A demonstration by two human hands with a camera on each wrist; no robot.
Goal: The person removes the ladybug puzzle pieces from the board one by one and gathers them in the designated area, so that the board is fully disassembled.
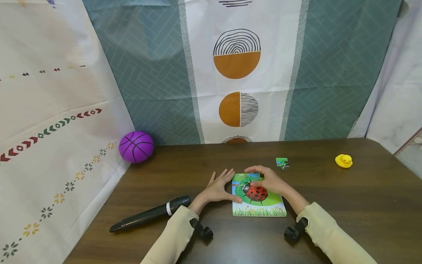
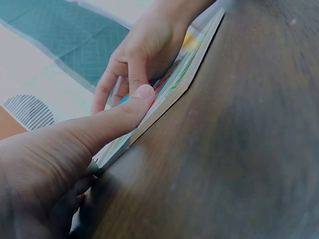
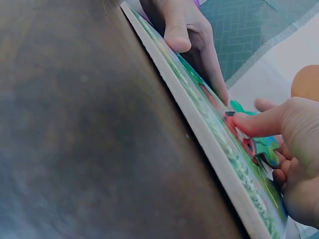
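Observation:
A ladybug puzzle board lies flat on the brown table in front of me. My left hand rests flat at the board's left edge, fingers straight, with its thumb pressed on the board. At the top of the picture my right hand is curled over, and in the right wrist view it pinches a green-blue puzzle piece against the board. A second loose green piece lies just beyond the board to the right.
A purple ball sits at the back left against the cloth wall. A black cylinder with a white band lies front left. A yellow rubber duck stands at the back right. Patterned cloth hangs behind and to the left.

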